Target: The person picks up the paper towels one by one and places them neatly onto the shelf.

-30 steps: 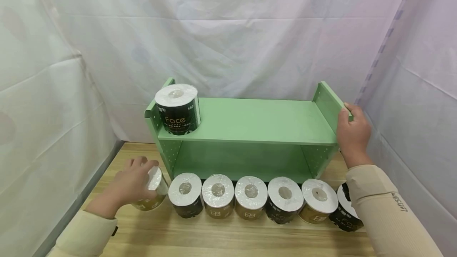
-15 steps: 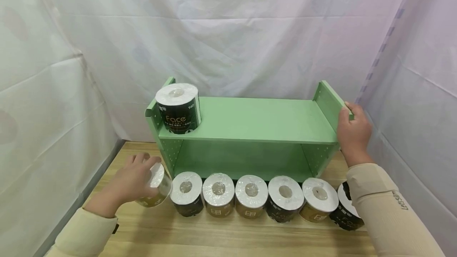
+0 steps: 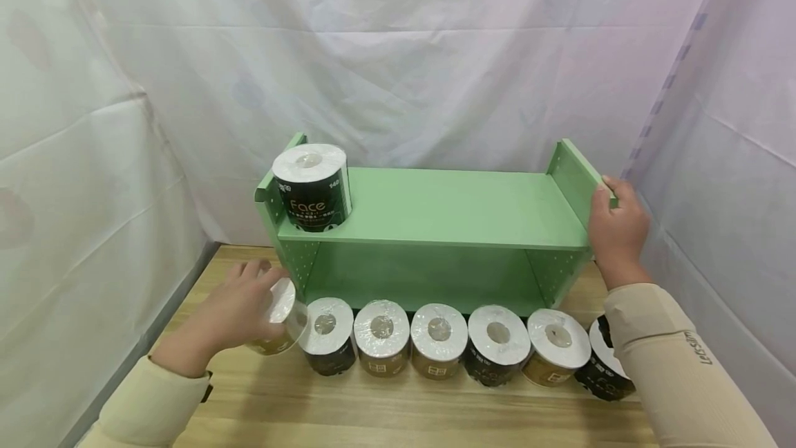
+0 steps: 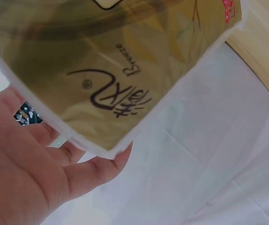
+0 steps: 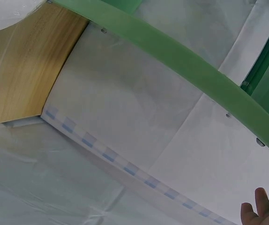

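Observation:
My left hand (image 3: pixel 233 310) grips a gold-wrapped toilet roll (image 3: pixel 282 301) by its top, left of the row of rolls. The roll tilts, and its clear plastic wrap bulges on the right side. In the left wrist view, the fingers curl round one end of the gold wrapper (image 4: pixel 139 79), which reads "Breeze". At the far right, my right hand (image 3: pixel 618 237) holds the top edge of the side panel of a green two-tier shelf (image 3: pixel 448 206). Its fingertips show at the corner of the right wrist view. A black-wrapped roll (image 3: pixel 314 192) stands upright at the upper tier's left end.
Several upright rolls line the shelf's front: a black one (image 3: pixel 332 358) at the left, then gold (image 3: pixel 382 365) and black ones (image 3: pixel 491 368) to the right. The right sleeve overlaps the last black roll (image 3: pixel 603 379). White cloth (image 3: pixel 404 75) surrounds the wooden table (image 3: pixel 373 420).
My left hand has moved slightly right and up with the gold-wrapped roll, which now tilts more. My right hand stays on the shelf's side panel.

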Motion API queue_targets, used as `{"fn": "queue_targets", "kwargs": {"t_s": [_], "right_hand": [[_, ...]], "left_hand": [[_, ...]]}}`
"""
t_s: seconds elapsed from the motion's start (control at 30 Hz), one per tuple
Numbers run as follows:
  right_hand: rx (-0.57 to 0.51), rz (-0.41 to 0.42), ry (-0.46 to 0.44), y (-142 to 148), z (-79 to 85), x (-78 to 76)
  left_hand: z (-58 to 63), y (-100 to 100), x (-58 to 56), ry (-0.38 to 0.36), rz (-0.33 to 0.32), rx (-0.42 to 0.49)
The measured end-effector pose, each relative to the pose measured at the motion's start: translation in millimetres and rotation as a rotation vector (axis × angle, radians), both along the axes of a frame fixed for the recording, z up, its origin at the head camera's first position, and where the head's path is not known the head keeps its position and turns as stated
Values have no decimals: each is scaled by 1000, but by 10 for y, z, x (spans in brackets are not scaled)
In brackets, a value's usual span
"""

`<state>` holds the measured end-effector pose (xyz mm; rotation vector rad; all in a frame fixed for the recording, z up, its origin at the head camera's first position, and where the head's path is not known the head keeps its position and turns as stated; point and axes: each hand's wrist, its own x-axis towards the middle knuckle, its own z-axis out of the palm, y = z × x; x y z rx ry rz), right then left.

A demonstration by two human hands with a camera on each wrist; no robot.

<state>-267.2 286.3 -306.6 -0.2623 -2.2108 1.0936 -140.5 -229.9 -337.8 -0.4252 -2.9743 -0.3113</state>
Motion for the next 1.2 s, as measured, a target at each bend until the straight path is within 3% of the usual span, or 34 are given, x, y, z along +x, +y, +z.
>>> {"fn": "queue_targets", "kwargs": {"t_s": [0.43,1.2], "right_hand": [[-3,-1,-1,12,-4,-10],[-3,1,7,11,-16,-7]], "left_hand": [[109,113,-9,27,-26,-18],[447,425,31,60,-103,-10]]}}
